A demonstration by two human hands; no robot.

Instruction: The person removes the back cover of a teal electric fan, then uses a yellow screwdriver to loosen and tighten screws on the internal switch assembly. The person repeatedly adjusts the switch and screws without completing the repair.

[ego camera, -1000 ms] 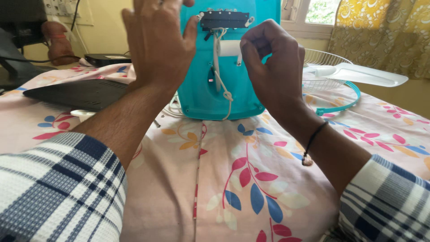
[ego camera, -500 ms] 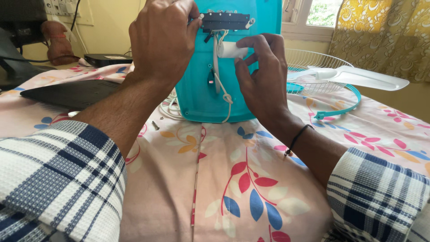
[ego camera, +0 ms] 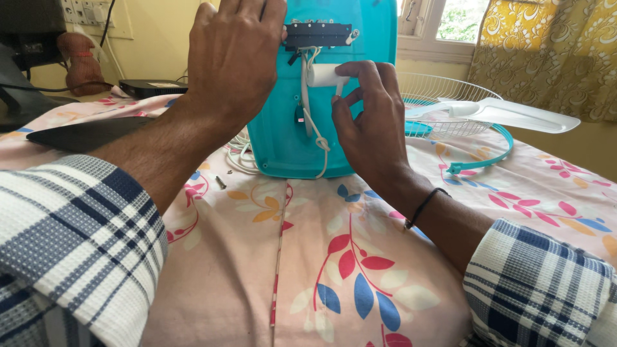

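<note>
A teal plastic fan base [ego camera: 363, 38] stands on its edge on the flowered bed sheet [ego camera: 321, 257], underside facing me. My left hand [ego camera: 234, 54] grips its upper left edge and holds it upright. Near the top sits a black switch block [ego camera: 318, 35] with white wires [ego camera: 312, 122] running down from it. My right hand [ego camera: 369, 122] pinches a small white cylinder [ego camera: 321, 75] just below the black block, thumb and fingers around its right end. A black band circles my right wrist.
A white wire fan guard [ego camera: 443, 96], a translucent fan blade [ego camera: 514, 114] and a teal ring [ego camera: 495, 151] lie at the right. A small screw [ego camera: 220, 182] lies on the sheet left of the base. A dark flat panel [ego camera: 90, 132] and a black box [ego camera: 151, 87] sit at the left.
My right hand has moved from the base's right edge inward and up onto the white cylinder. The left hand has stayed on the base's upper edge.
</note>
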